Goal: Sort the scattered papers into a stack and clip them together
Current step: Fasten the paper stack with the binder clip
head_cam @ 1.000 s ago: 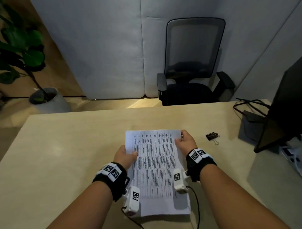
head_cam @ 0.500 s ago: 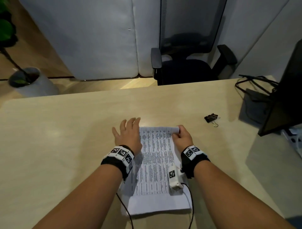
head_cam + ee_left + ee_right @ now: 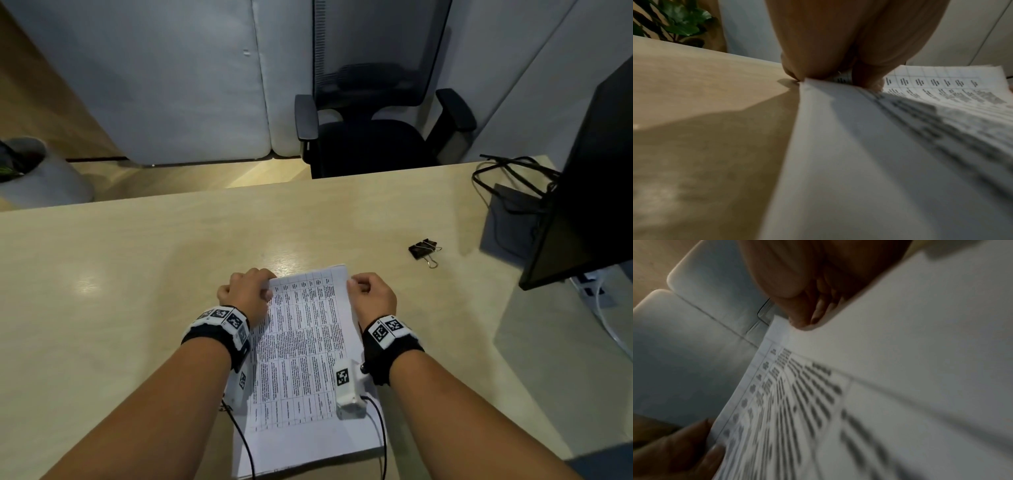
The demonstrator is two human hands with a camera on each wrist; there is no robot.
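Observation:
A stack of white papers (image 3: 305,346) printed with tables lies lengthways on the desk (image 3: 137,274) in front of me. My left hand (image 3: 251,291) grips the stack's far left corner, thumb on top of the sheets (image 3: 869,129). My right hand (image 3: 368,294) pinches the far right corner, and the right wrist view shows the sheets (image 3: 879,369) lifted and bowed there. A black binder clip (image 3: 424,249) with silver handles lies on the desk to the right, beyond my right hand and apart from it.
A black monitor (image 3: 589,178) with its stand and tangled cables (image 3: 513,178) fills the desk's right side. A black office chair (image 3: 373,113) stands behind the far edge, before grey panels. A plant pot (image 3: 37,171) sits on the floor at left.
My left hand, laid flat at the stack's far left half a second ago, has curled round that corner. The right hand keeps its pinch on the right corner. The head view has tilted down.

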